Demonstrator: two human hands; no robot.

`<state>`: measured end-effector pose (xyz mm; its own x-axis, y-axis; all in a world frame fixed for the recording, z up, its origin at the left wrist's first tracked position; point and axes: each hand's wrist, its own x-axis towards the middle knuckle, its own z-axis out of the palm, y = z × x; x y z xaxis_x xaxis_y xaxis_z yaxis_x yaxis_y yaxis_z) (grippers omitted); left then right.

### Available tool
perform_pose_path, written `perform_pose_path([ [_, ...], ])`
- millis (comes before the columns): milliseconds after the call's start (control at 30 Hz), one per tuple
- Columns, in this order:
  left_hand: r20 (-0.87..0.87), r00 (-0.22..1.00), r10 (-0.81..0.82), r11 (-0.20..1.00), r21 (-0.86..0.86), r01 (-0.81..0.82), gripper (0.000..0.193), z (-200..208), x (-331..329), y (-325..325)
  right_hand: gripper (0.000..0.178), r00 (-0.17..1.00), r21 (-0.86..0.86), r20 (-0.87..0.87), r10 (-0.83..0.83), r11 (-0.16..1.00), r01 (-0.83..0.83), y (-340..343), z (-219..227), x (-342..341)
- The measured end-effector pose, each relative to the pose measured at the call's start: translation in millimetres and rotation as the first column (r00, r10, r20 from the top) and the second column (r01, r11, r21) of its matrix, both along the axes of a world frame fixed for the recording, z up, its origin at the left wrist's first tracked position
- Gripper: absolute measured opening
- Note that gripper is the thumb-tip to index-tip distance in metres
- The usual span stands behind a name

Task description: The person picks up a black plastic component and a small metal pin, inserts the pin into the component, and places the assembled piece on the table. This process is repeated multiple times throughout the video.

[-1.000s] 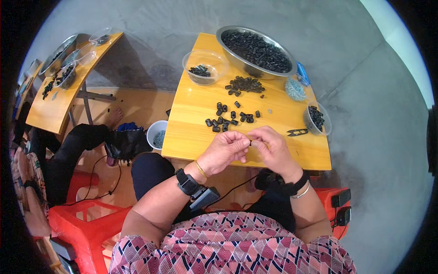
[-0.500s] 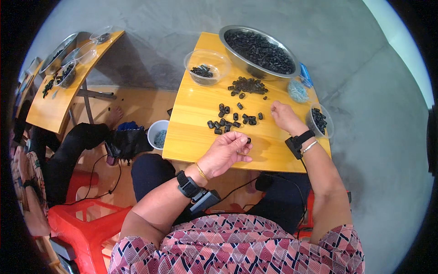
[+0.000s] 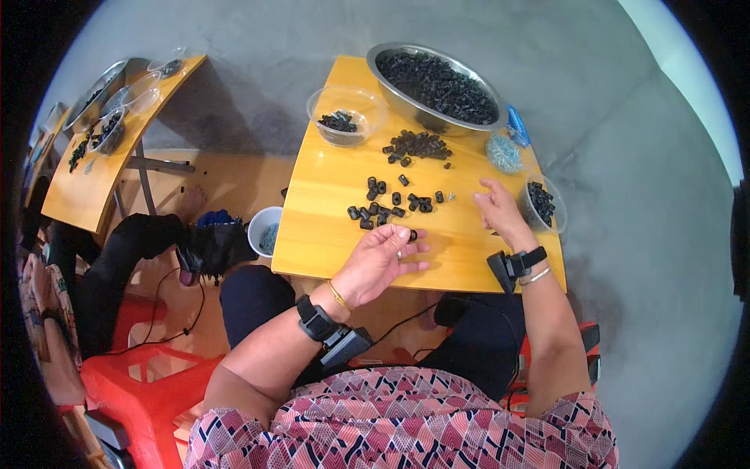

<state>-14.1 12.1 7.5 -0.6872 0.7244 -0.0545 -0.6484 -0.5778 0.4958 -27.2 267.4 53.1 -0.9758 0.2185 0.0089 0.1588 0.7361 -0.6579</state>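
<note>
Thumb and forefinger of my left hand [image 3: 379,262] pinch a small black barrel-shaped piece [image 3: 413,234] over the near part of the yellow table [image 3: 312,254]. The other fingers of that hand are stretched out. To the right, my right hand [image 3: 500,213] hovers with its forefinger and thumb apart. A dark speck shows under its palm; I cannot tell whether it is held. Several similar black pieces [image 3: 373,213] lie loose just beyond my left hand. Between them and my right hand is a tiny pale-blue bit [image 3: 451,197]. Farther back sits a pile of smaller black parts [image 3: 418,144].
A steel basin [image 3: 488,123] heaped with black parts stands at the back. Clear plastic bowls stand at the left [image 3: 312,117] and right [image 3: 559,223]. Near the right edge are a pale-blue clump [image 3: 504,154] and a blue packet [image 3: 516,125]. Left of the table is a white tub [image 3: 255,232].
My right hand has drawn slightly right and down, and its fingers have spread. A tiny pale-blue bit now shows on the table. My left hand keeps its pinch, its other fingers straighter.
</note>
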Motion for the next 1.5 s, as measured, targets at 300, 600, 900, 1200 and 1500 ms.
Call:
perform_pose_path([
  [300, 0.013, 1.000, -0.013, 0.999, 0.039, 0.012, 0.011, -1, 0, -1, 0.027, 0.996, -0.014, 0.049, 0.072, 0.997, -0.071, 8, -16, -1],
  [600, 0.017, 1.000, -0.012, 0.999, 0.042, 0.011, 0.010, 1, 1, -3, 0.016, 0.937, 0.354, 0.035, 0.347, 0.873, -0.337, -32, 2, -28],
  [900, 0.019, 0.999, 0.034, 0.997, 0.076, -0.035, 0.011, -2, 1, 0, 0.008, 0.945, 0.392, -0.235, 0.225, 0.912, -0.120, -20, 30, -20],
  [1200, 0.012, 0.999, 0.051, 0.996, 0.079, -0.051, 0.013, -3, 1, 1, 0.030, 0.999, -0.038, -0.007, 0.037, 0.999, -0.037, -6, 19, 8],
  [1500, -0.004, 0.999, 0.033, 0.997, 0.069, -0.033, 0.014, -6, -1, 0, 0.022, 0.991, -0.141, 0.103, 0.082, 0.988, -0.067, 1, -12, 14],
])
